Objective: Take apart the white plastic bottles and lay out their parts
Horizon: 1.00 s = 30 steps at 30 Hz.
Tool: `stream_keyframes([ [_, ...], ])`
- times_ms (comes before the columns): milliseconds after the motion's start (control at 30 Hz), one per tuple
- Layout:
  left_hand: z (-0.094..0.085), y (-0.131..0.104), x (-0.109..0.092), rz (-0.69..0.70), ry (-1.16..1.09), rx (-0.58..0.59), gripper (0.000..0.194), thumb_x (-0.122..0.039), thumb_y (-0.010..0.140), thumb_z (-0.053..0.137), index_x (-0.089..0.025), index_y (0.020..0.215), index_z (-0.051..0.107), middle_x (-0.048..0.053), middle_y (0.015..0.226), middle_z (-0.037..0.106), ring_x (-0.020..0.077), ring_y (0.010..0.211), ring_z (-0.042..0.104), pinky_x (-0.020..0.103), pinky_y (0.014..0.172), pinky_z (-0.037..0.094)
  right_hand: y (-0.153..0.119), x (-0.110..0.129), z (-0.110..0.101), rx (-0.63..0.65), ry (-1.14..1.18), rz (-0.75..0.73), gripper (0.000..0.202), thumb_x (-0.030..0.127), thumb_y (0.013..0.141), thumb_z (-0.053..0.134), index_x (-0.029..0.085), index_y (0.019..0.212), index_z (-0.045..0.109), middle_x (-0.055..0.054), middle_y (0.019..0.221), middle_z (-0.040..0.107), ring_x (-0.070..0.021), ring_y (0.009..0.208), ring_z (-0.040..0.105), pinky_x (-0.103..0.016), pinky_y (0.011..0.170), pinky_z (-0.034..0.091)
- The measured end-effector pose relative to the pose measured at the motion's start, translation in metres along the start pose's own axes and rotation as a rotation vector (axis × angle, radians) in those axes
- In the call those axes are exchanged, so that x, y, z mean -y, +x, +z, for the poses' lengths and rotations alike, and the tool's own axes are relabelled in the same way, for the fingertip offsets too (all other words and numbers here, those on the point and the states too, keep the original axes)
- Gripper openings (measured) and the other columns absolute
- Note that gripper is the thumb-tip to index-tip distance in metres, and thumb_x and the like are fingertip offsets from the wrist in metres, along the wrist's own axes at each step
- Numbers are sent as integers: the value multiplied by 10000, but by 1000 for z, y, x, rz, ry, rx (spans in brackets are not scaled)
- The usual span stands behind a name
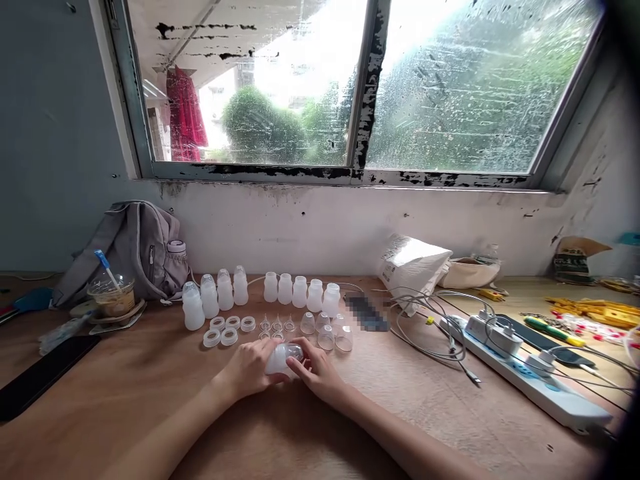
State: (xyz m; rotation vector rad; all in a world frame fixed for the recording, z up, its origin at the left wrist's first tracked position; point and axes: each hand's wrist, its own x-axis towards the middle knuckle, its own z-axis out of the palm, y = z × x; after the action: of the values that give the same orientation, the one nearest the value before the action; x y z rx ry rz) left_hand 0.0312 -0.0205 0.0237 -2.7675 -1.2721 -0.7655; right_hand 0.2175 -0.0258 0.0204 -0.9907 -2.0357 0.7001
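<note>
A frosted baby bottle (277, 361) with a clear cap lies on its side between my hands, just above or on the table. My left hand (251, 367) wraps round the body of it. At the capped end, my right hand (316, 371) has its thumb and fingers closed on the clear cap (294, 351). Right behind my hands are several white collar rings (229, 335), clear nipples (277, 325) and clear caps (325, 337). Farther back stands a row of open bottles (299, 292), and to the left a row of capped bottles (209, 296).
A grey backpack (143, 247) and a plastic cup (114, 297) with a blue-handled stick are at left, near a black phone-like slab (47, 373). On the right lie tangled cables (425, 333), a white power strip (525, 380) and a white bag (413, 267).
</note>
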Motion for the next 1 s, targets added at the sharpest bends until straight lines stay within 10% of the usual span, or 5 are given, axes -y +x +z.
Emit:
stream_keyframes([
  [1000, 12, 12, -20, -222, -391, -153, 241, -355, 644, 587, -200, 799, 486, -25, 654, 557, 123, 568, 514, 208, 514, 365, 19, 16, -52, 5, -112, -152, 304, 439, 767, 511, 167, 875, 593, 38, 532, 430, -84, 489, 382, -204, 463, 308],
])
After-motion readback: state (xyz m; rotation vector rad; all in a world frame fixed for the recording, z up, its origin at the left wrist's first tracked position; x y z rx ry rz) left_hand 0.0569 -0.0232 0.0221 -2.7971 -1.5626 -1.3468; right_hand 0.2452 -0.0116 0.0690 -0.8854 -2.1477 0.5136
